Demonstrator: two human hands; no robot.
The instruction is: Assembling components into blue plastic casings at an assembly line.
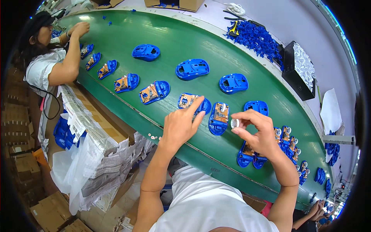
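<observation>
My right hand (257,129) pinches a clear, round scroll wheel (234,123) between thumb and fingertips. Just left of it, a blue mouse base with a brown circuit board (219,120) lies on the green conveyor belt (154,116). My left hand (179,125) reaches over another mouse base (187,100), its index finger and thumb apart; the index fingertip is at the board's edge, and I cannot tell whether it touches. Part of that base is hidden by the fingers. A blue mouse shell (256,106) sits behind my right hand, partly covered.
More mouse bases (154,92) line the belt leftward, toward a co-worker (46,58). Blue shells (192,69) lie farther back. Bases with wheels (286,135) cluster at right. Beyond are a blue-parts pile (253,40) and a black box (290,71) of clear pieces. Cartons (104,154) stand front left.
</observation>
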